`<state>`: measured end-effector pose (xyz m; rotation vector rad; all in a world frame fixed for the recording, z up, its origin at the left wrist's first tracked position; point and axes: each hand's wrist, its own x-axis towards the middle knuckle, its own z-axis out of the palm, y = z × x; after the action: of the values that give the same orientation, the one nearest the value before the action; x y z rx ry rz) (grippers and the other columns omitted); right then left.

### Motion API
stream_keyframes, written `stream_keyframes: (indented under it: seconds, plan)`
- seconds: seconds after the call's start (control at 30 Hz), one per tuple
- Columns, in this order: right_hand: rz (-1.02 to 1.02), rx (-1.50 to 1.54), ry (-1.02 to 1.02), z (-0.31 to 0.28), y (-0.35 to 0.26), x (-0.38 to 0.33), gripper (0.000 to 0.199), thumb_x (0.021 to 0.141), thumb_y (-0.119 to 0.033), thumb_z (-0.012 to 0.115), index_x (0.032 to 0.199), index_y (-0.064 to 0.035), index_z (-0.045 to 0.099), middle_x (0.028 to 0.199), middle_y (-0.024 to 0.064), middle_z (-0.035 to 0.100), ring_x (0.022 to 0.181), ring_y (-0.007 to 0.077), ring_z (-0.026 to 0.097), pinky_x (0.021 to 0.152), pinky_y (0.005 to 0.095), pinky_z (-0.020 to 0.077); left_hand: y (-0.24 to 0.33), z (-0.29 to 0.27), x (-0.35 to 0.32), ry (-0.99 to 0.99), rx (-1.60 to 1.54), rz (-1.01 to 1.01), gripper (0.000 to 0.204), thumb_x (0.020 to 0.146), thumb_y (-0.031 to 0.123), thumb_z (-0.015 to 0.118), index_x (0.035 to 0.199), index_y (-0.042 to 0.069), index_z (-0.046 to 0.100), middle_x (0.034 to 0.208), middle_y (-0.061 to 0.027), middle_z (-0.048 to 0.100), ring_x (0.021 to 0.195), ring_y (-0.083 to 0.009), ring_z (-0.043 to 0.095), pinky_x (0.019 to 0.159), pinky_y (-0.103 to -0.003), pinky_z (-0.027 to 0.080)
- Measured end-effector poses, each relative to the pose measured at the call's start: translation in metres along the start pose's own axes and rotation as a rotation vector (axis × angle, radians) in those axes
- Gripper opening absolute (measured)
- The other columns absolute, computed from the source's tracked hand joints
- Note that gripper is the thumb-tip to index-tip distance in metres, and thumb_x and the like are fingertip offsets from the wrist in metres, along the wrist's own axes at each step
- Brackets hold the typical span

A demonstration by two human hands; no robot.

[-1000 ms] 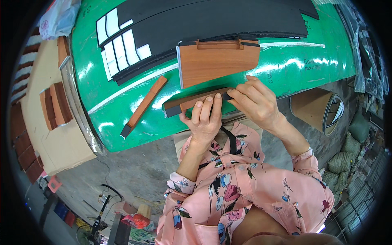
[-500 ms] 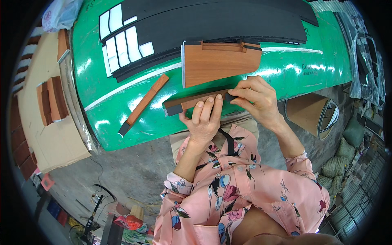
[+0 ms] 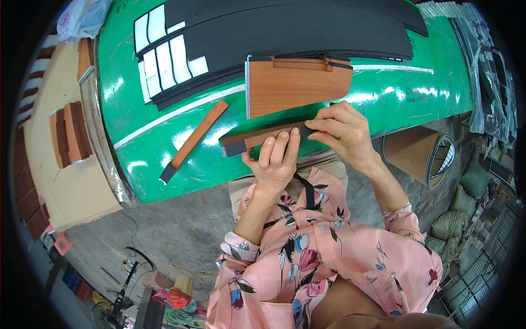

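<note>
Over the near edge of the green table, my left hand (image 3: 276, 164) grips a brown wood-look bar (image 3: 257, 134), fingers on its near side and thumb beneath. A black patch (image 3: 235, 148) covers the bar's left end. At its right end, my right hand (image 3: 345, 134) pinches a small black piece (image 3: 308, 130) between thumb and fingertips; whether this is fixed to the bar I cannot tell. Just beyond lies a wide wood-look panel (image 3: 298, 88) with a notched far edge and a grey left edge. A second slim brown bar (image 3: 197, 140) with a black end rests slantwise to the left.
Stacked black sheets (image 3: 285, 30) with white patches (image 3: 159, 60) cover the far part of the green table (image 3: 148, 189). On the left, cardboard (image 3: 87, 192) carries brown pieces (image 3: 71, 134). A brown drum-like container (image 3: 416, 151) stands on the floor at right, near plastic-wrapped parts (image 3: 496, 88).
Both hands keep the same hold on the bar and the black piece, with only a very slight shift to the right.
</note>
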<state>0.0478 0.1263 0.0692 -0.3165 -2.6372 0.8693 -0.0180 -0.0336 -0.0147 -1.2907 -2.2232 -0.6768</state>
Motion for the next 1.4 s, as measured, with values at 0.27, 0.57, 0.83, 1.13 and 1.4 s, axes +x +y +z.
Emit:
stream_keyframes:
  seconds: [0.27,0.57,0.83,1.13,1.4]
  plan:
    - [-0.009,0.003,-0.017,0.000,0.001,0.001,0.026,0.061,-0.012,0.077,0.086,-0.0076,0.070,0.082,0.0011,0.060,0.071,0.0179,0.054,0.061,0.0289,0.0465,0.000,0.000,-0.002,0.005,-0.001,-0.001,0.031,0.074,0.014,0.066,0.104,0.022,0.065,0.117,-0.0002,0.042,0.120,-0.0202,0.031,0.092,-0.048,0.029]
    - [0.023,0.038,-0.060,-0.002,0.005,-0.002,0.028,0.063,-0.013,0.076,0.089,-0.0073,0.070,0.084,0.0029,0.061,0.075,0.0200,0.055,0.063,0.0305,0.0480,-0.001,0.001,-0.002,0.014,0.009,0.017,0.033,0.076,0.015,0.065,0.108,0.019,0.064,0.117,-0.0011,0.043,0.118,-0.0218,0.032,0.093,-0.047,0.029]
    - [0.081,0.120,-0.015,-0.001,0.011,-0.019,0.038,0.068,-0.011,0.074,0.104,-0.0059,0.066,0.100,0.0068,0.062,0.090,0.0230,0.056,0.073,0.0321,0.0488,0.000,0.004,-0.002,0.005,0.014,-0.003,0.036,0.078,0.018,0.065,0.114,0.017,0.061,0.117,-0.0023,0.046,0.116,-0.0235,0.035,0.093,-0.047,0.030]
    - [0.018,0.078,0.080,0.007,0.009,-0.019,0.025,0.070,-0.007,0.071,0.094,-0.0027,0.067,0.089,0.0068,0.062,0.084,0.0242,0.057,0.070,0.0336,0.0488,0.001,0.000,0.001,0.001,-0.027,-0.015,0.044,0.076,0.016,0.067,0.118,0.023,0.058,0.119,-0.0020,0.046,0.115,-0.0232,0.037,0.091,-0.046,0.030]
    - [-0.023,0.057,0.109,0.003,0.005,-0.018,0.023,0.068,-0.005,0.071,0.089,-0.0015,0.067,0.087,0.0079,0.062,0.082,0.0251,0.057,0.069,0.0340,0.0488,0.002,0.000,0.002,0.003,0.019,-0.010,0.046,0.074,0.015,0.069,0.118,0.025,0.059,0.118,-0.0015,0.046,0.114,-0.0230,0.038,0.090,-0.045,0.031]
